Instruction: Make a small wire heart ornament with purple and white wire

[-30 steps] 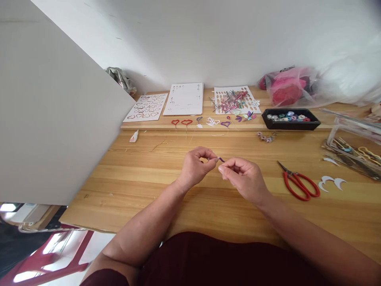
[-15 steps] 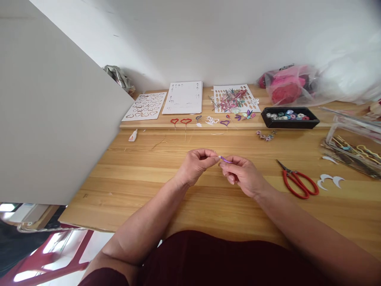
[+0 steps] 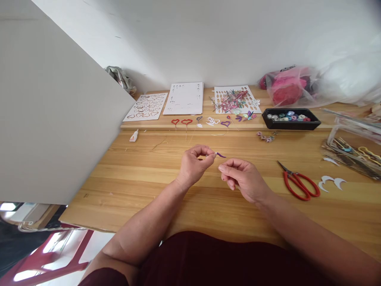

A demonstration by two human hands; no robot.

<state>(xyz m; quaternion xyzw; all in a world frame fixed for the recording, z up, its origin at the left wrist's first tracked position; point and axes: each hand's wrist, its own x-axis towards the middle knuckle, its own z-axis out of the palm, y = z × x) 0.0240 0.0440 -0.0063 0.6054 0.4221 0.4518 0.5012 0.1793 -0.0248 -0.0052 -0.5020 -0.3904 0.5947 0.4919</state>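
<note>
My left hand [image 3: 196, 161] pinches the white end of a thin, curved purple strip [image 3: 220, 155] between thumb and fingertips. The strip's free end points right, over the bench. Just below and right of it, my right hand [image 3: 241, 174] is closed, thumb against the curled fingers, apart from the strip. Whether something fine, such as a thread, sits in that pinch is too small to make out. Red-handled scissors [image 3: 299, 183] lie on the bench to the right of my right hand, with several white crescent cutouts [image 3: 327, 178] beyond them.
Along the back ledge are cutout sheets [image 3: 184, 98], red heart shapes [image 3: 187, 122], a purple heart [image 3: 225, 124] and a black tray [image 3: 291, 125] of thread spools. A small glue bottle [image 3: 133, 136] lies left. A clear box [image 3: 351, 139] stands right; a grey panel [image 3: 59, 103] borders the left.
My right hand has let go of the purple strip and moved slightly down, away from it. My left hand has shifted a little left, still pinching the strip.
</note>
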